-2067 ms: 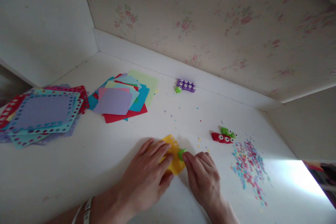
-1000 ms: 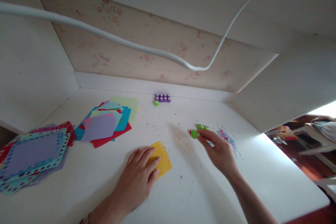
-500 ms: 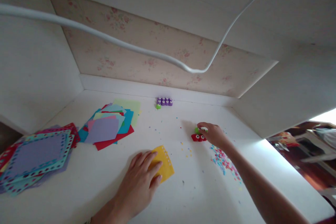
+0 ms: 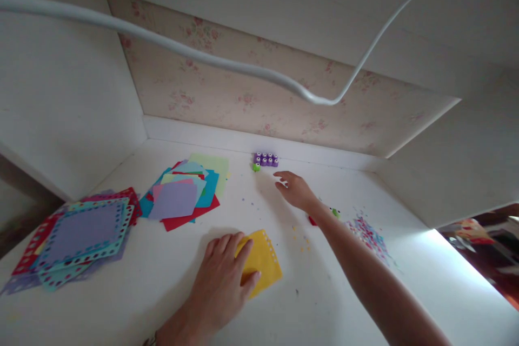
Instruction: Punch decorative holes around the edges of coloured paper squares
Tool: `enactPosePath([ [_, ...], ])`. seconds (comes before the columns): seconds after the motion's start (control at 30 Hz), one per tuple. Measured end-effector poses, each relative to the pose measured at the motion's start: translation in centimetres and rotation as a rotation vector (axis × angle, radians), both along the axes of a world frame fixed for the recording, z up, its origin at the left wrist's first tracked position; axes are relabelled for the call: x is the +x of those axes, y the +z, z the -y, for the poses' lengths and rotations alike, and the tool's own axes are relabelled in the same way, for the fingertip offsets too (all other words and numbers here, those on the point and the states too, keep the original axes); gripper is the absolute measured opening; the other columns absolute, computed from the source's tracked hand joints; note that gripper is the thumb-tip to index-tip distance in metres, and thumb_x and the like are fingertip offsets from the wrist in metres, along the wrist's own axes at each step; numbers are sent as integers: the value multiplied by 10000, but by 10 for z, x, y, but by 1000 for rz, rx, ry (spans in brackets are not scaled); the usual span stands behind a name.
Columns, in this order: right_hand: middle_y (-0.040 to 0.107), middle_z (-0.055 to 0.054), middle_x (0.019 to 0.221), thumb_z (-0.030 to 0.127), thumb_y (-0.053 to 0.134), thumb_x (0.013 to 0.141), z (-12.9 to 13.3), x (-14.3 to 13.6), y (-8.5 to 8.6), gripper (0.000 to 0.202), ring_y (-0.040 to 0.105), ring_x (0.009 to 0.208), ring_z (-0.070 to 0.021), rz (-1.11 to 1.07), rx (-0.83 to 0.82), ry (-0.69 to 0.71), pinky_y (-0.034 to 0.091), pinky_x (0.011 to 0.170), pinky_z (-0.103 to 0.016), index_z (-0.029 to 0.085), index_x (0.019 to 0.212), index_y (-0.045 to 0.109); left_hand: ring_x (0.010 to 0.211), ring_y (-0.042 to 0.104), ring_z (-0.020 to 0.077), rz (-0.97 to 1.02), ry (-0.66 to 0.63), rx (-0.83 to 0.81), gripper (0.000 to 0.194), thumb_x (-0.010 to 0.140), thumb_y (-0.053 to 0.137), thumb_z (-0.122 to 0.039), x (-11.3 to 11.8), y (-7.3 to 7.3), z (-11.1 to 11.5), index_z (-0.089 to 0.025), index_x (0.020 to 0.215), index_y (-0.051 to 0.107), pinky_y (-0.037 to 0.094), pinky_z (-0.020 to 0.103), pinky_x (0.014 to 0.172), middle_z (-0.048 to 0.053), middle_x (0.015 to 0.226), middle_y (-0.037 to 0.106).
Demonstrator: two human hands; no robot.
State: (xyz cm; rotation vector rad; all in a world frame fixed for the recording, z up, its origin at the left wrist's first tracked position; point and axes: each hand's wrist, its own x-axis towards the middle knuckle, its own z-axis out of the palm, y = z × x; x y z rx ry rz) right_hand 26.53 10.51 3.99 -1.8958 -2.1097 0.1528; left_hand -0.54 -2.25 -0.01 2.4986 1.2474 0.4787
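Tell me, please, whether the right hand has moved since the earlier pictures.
Yes. Judged against the white baseboard, the right hand has moved forward, nearer to it and to the purple eye-topped pieces.

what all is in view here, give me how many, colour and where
Paper square: one, yellow, front centre
Eyed pieces: eight, purple, back centre
Single eyed piece: one, green, before that group's left end
Partly hidden pieces: count unclear, red and green, right of centre
Plain sheets: many, mixed, left of centre
Punched sheets: many, mixed, far left
Confetti: many, mixed, mostly heaped right
Cable: one, white, across top
Wall panel: one, floral beige, back
Desk: one, white, below
Left hand: one, on yellow paper
Right hand: one, holding nothing visible, near purple pieces
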Motion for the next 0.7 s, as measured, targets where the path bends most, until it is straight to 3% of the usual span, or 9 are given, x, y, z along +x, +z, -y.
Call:
enactPosePath([
  [0.1, 541, -93, 1444, 160, 496, 921, -34, -33, -11, 467, 515, 1311, -199, 2, -2, 56, 402, 1097, -322, 178, 1387, 528, 1191, 512, 320, 11, 20, -38, 522, 848, 665, -400, -1, 1, -3, -217, 1326, 562, 361, 522, 1027, 98, 1316, 602],
  [0.17, 488, -136, 1485, 105, 477, 912, -53, -46, -15, 503, 429, 1384, -220, 11, -20, 71, 344, 1138, -344, 127, 1414, 495, 1190, 506, 315, 30, 29, -57, 572, 812, 708, -410, -1, 2, -5, -236, 1334, 549, 353, 510, 1027, 84, 1301, 605],
  [0.33, 606, -188, 1329, 47, 456, 886, -76, -56, -20, 468, 576, 1216, -278, 8, -66, 33, 406, 1059, -403, 123, 1329, 584, 1165, 494, 309, 66, 66, -125, 704, 719, 791, -373, -4, 4, -10, -253, 1359, 523, 349, 482, 1025, 84, 1257, 595],
  [0.5, 657, -157, 1181, 100, 507, 899, -60, -50, -23, 301, 620, 1098, -263, -45, -34, 40, 451, 983, -371, 152, 1131, 693, 1118, 507, 276, 136, 84, -240, 606, 677, 801, -315, -4, 8, -12, -263, 1248, 607, 374, 423, 1027, 68, 1180, 562],
  [0.7, 657, -94, 1086, 174, 516, 935, 4, -34, -15, 184, 643, 992, -194, -202, 86, 43, 504, 913, -328, 179, 1033, 672, 1177, 509, 278, 238, 75, -222, 456, 682, 736, -202, -3, 7, -11, -229, 1122, 623, 378, 438, 1046, 77, 1224, 558],
])
